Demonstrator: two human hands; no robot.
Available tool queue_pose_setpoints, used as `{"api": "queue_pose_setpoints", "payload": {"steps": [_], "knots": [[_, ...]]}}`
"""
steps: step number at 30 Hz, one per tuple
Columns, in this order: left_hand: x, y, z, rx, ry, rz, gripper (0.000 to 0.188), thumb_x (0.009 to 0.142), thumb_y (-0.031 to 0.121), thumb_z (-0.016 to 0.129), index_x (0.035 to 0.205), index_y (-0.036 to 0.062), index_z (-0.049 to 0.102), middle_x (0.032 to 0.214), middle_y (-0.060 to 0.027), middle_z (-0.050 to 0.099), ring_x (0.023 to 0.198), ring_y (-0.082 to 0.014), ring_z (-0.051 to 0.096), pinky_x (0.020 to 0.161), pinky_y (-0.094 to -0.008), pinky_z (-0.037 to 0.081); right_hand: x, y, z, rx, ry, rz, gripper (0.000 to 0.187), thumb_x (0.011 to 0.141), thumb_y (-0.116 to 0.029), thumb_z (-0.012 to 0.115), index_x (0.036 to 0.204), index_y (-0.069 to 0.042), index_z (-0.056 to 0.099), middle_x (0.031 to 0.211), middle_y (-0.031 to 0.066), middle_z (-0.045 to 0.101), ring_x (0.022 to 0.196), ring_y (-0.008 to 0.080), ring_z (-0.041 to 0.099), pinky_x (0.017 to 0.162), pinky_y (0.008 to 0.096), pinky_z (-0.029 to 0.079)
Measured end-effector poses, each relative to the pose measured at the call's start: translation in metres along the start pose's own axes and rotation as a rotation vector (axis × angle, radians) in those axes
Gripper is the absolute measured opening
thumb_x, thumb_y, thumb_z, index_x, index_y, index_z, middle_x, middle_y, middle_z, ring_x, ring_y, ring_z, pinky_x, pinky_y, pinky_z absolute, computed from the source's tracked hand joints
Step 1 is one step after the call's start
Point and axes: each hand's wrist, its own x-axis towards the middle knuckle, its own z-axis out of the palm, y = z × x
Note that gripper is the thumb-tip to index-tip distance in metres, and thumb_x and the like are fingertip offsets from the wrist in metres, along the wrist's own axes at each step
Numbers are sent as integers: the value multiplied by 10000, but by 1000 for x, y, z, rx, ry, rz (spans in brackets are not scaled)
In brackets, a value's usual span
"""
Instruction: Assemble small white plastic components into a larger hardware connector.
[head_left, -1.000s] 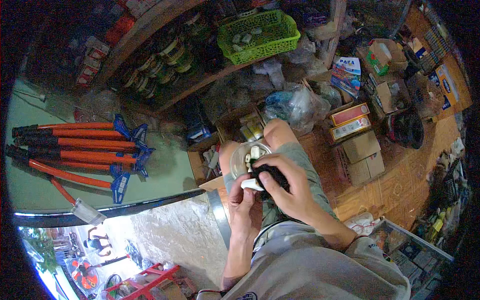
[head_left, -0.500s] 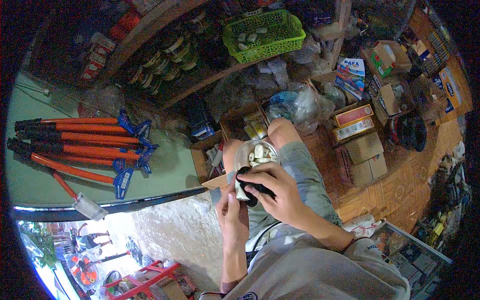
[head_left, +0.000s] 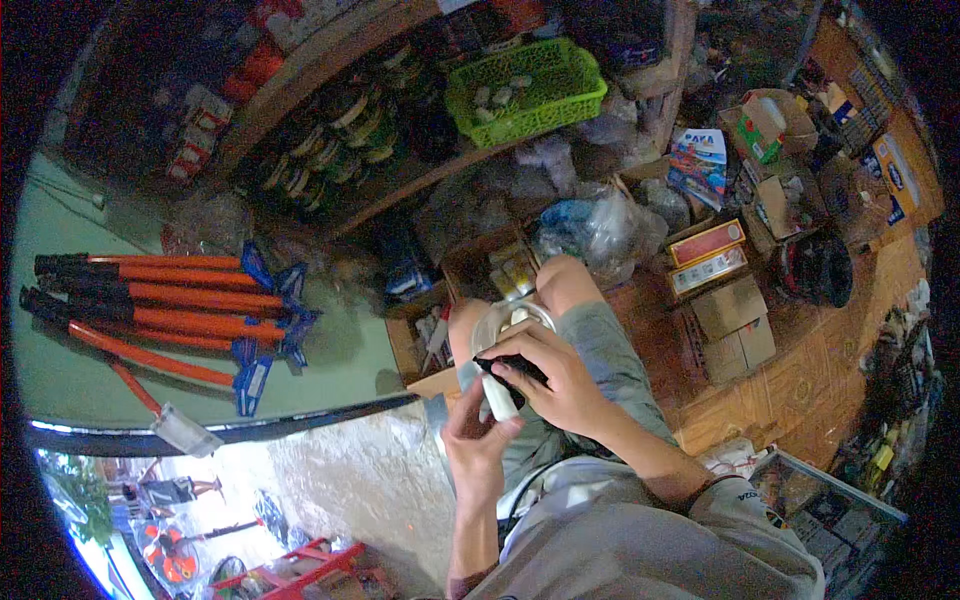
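The left hand (head_left: 476,450) holds a white piece (head_left: 500,400) with its fingers pinched close around it, the thumb low on one side. The right hand (head_left: 562,385) has its fingers bent shut on something black, which looks like a cloth (head_left: 524,370). The cloth touches the top end of the white piece, so the step in hand looks like wiping it. The next move seems to call for a firm left grip and a soft rub.

The white piece is over the lap, just below a clear tub (head_left: 484,327). It is long, smooth and plain, and it tilts a bit. Its top end is hidden, so I cannot tell its full shape. More white bits (head_left: 518,318) are in the tub, which is near the knees (head_left: 566,283).
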Motion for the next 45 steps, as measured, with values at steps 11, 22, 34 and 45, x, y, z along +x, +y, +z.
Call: {"api": "queue_pose_setpoints", "payload": {"steps": [11, 22, 34, 45], "knots": [[8, -9, 13, 12, -191, -8, 684, 816, 73, 845, 1409, -73, 536, 1407, -163, 578, 1256, -229, 571, 1099, -376, 439, -4, 16, -22, 45, 231, 144, 148, 944, -116, 691, 1065, -30, 691, 1013, 119, 670, 997, 281, 646, 891, 364, 486], [301, 57, 80, -149, -164, -116, 363, 1024, 426, 600, 1193, 108, 650, 1134, -42, 700, 792, -140, 589, 687, -269, 423, -43, 138, -44, 1012, 539, 952, 242, 1005, -322, 624, 1108, -106, 661, 884, 53, 700, 661, 194, 670, 554, 334, 545], [457, 15, 177, 82, -145, 143, 298, 996, 267, 619, 1210, 59, 635, 872, -50, 691, 807, -213, 666, 717, -378, 562, -52, 163, -33, 947, 423, 825, 264, 1034, -266, 621, 1198, -68, 682, 1006, 8, 704, 820, 95, 648, 693, 265, 520], [105, 151, 21, 170, -666, 1033, 298, 951, 242, 693, 1246, 209, 664, 881, -59, 716, 770, -166, 662, 710, -301, 528, -53, 169, -35, 876, 456, 896, 288, 1043, -261, 603, 1218, -41, 664, 1014, 21, 717, 817, 133, 679, 697, 305, 554]]}}
